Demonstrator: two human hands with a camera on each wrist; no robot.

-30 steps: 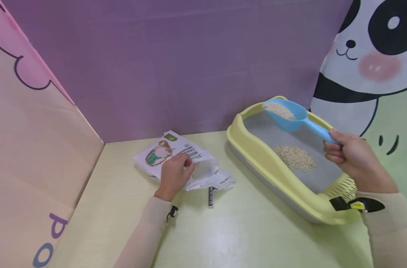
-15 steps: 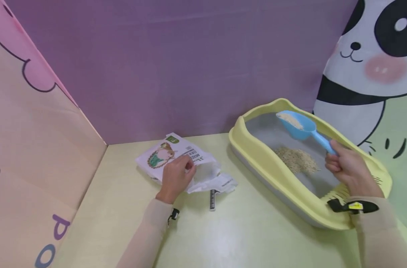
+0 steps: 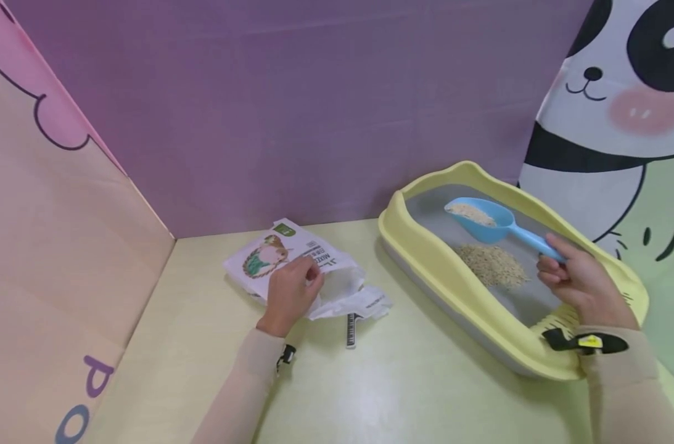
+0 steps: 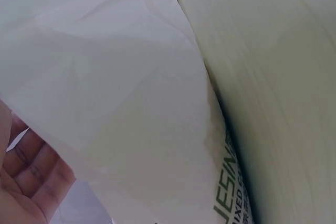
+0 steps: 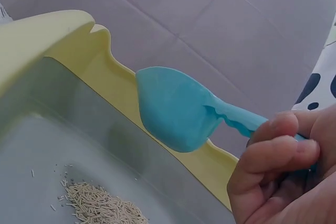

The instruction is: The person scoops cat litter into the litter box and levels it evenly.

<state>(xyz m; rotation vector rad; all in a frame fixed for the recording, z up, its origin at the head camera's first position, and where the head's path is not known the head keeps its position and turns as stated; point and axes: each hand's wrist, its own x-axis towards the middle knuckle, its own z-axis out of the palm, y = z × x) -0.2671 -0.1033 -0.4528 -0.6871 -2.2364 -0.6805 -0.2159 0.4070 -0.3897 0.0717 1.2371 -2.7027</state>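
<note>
My right hand [image 3: 583, 277] grips the handle of a light blue scoop [image 3: 489, 231], which carries a heap of pale pellets [image 3: 470, 213]. The scoop hangs above a yellow-rimmed grey litter tray [image 3: 425, 262]; its underside faces the right wrist view. Below it, a pile of cat litter [image 5: 105, 205] lies on the tray floor. To the left, my left hand [image 3: 292, 293] holds the edge of a torn-open white litter bag [image 3: 270, 253] lying on the table. Part of that hand shows behind the bag's paper in the left wrist view; its fingertips are partly hidden.
A purple backdrop [image 3: 287, 111] stands behind the table [image 3: 370, 394]. A panda-printed panel [image 3: 586, 142] rises beside the tray on the right, a pink panel [image 3: 65, 216] on the left. A slotted step [image 3: 553, 320] forms the tray's near end.
My right hand has brought the loaded scoop lower over the tray, first rightward, then slightly back left. My left hand and the bag have stayed put.
</note>
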